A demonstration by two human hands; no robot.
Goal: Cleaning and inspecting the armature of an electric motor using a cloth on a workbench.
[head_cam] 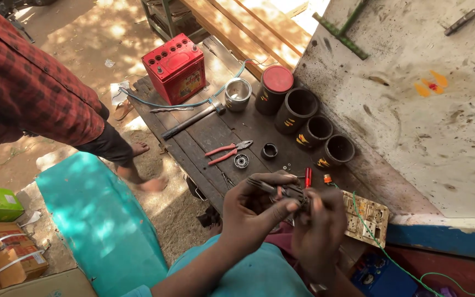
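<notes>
Both hands work over the near end of the tabletop [210,132]. The left hand [251,212] is closed around a small dark ribbed part [295,193], apparently a motor core, and the right hand [319,228] pinches its other end; a thin tool shaft [262,184] lies across the left fingers.

Judging by the layout, the work is midway: the part is out and in hand, not refitted. Beyond the part lie a bearing [241,161], a black ring [269,150] and red pliers [227,151], loose and untouched. A hammer [193,119] lies farther off, a switch board [366,215] just right of the part.
</notes>
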